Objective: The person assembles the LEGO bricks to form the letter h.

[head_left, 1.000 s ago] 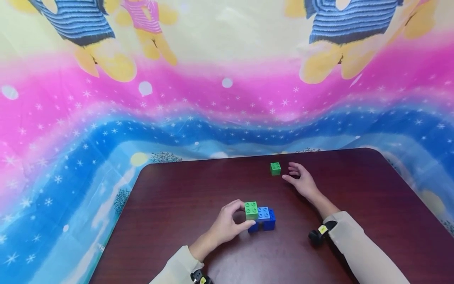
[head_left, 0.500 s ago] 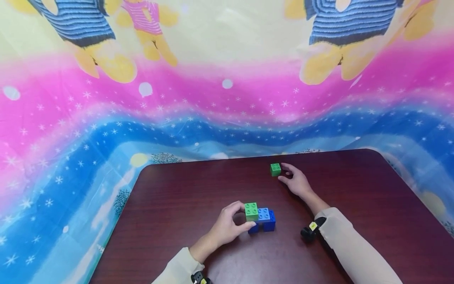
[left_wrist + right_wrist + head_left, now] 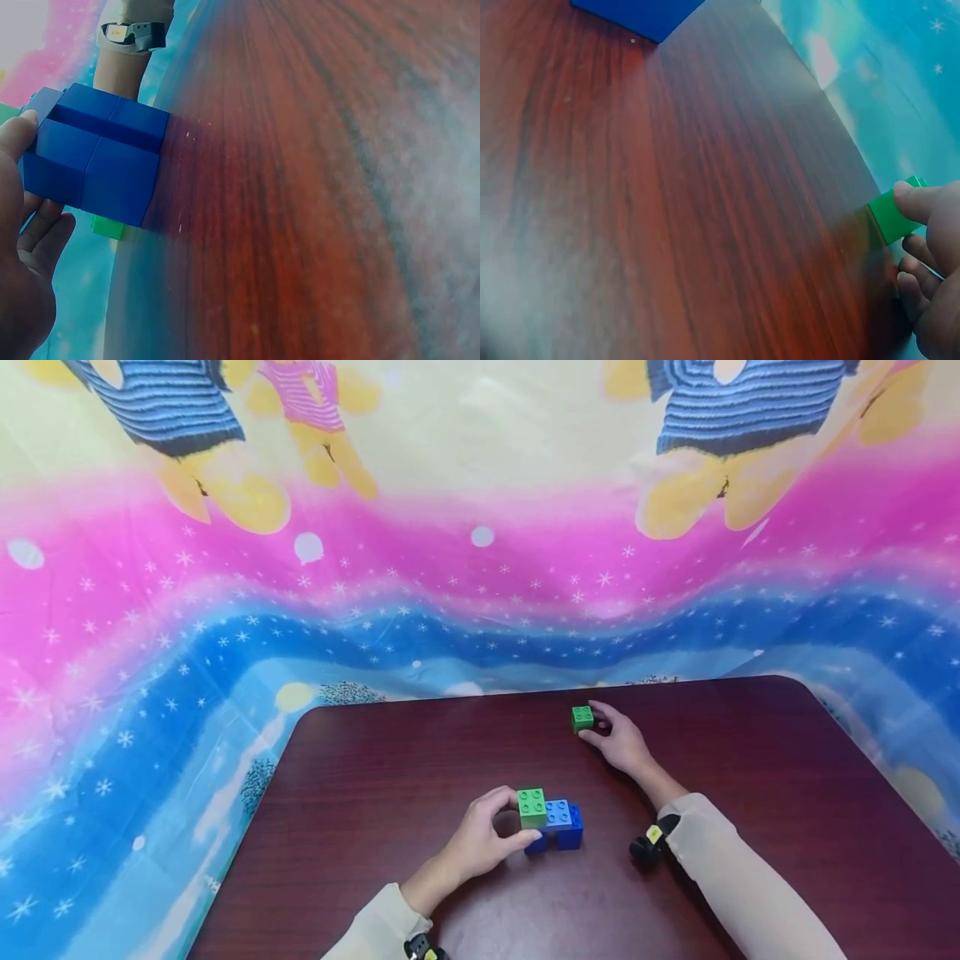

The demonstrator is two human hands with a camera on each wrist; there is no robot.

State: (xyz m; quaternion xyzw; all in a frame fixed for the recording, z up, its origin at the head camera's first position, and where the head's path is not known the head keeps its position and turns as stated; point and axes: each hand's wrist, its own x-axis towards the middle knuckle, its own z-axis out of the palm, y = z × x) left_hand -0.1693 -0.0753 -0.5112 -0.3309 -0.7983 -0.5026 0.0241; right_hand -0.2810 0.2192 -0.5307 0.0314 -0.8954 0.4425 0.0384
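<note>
In the head view, my left hand [image 3: 480, 839] grips the left end of a small assembly of toy building bricks, thumb in front and fingers behind. A light green brick [image 3: 532, 808] tops it, beside a light blue brick [image 3: 557, 812], with dark blue bricks [image 3: 570, 838] below. The left wrist view has the dark blue bricks [image 3: 120, 176] up close, the thumb at their edge. Farther back, my right hand [image 3: 622, 745] pinches a separate green brick [image 3: 582, 719] from its right side. Its thumb lies against this green brick [image 3: 892, 217] in the right wrist view; the other fingertips are partly hidden.
Both hands work over a dark reddish-brown table [image 3: 390, 760] with rounded far corners. A colourful printed cloth [image 3: 450, 568] hangs behind and beside it. Black wrist cameras [image 3: 647, 847] sit at the cuffs of light sleeves.
My right hand has moved left to the far green brick, and its thumb and fingers have come around it. The left hand and its brick assembly have stayed in place.
</note>
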